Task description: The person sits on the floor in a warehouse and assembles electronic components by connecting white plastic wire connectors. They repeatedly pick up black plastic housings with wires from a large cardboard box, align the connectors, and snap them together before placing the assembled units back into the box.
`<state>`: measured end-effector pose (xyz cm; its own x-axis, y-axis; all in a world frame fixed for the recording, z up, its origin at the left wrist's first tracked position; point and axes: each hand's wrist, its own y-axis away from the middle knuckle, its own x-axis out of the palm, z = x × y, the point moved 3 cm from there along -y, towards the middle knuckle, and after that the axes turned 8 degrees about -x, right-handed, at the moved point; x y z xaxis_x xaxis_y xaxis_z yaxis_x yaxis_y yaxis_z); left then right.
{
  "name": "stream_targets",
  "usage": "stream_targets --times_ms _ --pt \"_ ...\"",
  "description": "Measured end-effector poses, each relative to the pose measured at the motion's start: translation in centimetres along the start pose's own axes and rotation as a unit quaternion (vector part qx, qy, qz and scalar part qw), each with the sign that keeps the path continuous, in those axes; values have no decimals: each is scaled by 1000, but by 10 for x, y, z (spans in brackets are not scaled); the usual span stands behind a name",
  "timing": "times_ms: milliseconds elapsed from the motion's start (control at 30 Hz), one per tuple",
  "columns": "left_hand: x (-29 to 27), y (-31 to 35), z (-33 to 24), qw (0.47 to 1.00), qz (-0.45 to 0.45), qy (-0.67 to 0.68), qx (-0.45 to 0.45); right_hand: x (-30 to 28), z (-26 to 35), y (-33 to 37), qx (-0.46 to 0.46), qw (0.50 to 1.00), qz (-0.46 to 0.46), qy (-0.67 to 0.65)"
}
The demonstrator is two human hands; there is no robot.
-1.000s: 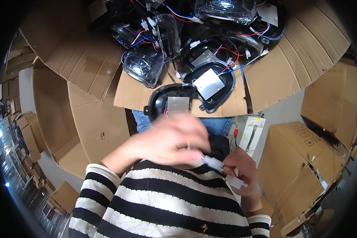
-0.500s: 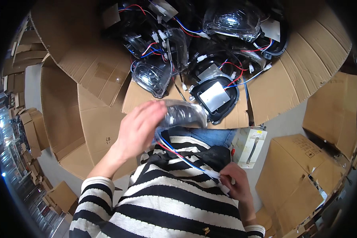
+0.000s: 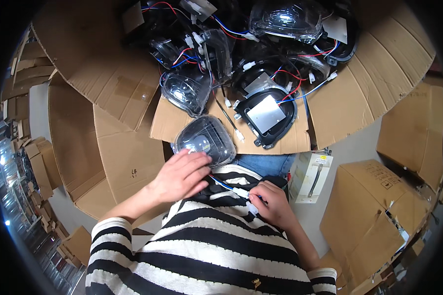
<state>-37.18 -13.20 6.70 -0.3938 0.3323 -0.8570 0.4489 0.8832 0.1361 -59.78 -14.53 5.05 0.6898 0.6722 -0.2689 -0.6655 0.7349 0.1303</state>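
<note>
A lamp unit with a clear domed lens and dark housing [image 3: 212, 132] lies lens-up at the near edge of the cardboard, partly over my lap. My left hand [image 3: 181, 178] has its fingers over the lens's near left side; the thumb is hidden. Thin red, white and blue wires [image 3: 221, 183] run from under the lamp toward my right hand [image 3: 274, 204]. That hand is closed in a pinch on a white connector [image 3: 241, 192] at the wire ends, with another white piece hanging below. Close by, another lamp [image 3: 285, 129] lies back-up, showing a silver plate [image 3: 265, 114].
An open cardboard box [image 3: 383, 73] holds several more lamps [image 3: 184, 91] with loose wires and white connectors. One thin dark cable [image 3: 225, 114] lies on its near flap [image 3: 162, 118]. Closed cartons [image 3: 361, 221] stand at right, a white package [image 3: 314, 179] beside my leg.
The lamp has turned from edge-on to lens-up and shifted left. My left hand has moved down to its near side. My right hand has come up and left with the connector.
</note>
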Motion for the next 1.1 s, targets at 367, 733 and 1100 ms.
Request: stream_targets --times_ms 367,733,1100 --pt "41 -53 -44 942 112 313 -40 -11 -12 -6 119 982 -49 -135" --pt "36 -57 -13 790 226 550 -146 -56 -1 8 82 994 -46 -57" --pt "35 -53 -20 774 260 563 -129 -48 17 1 47 992 -32 -110"
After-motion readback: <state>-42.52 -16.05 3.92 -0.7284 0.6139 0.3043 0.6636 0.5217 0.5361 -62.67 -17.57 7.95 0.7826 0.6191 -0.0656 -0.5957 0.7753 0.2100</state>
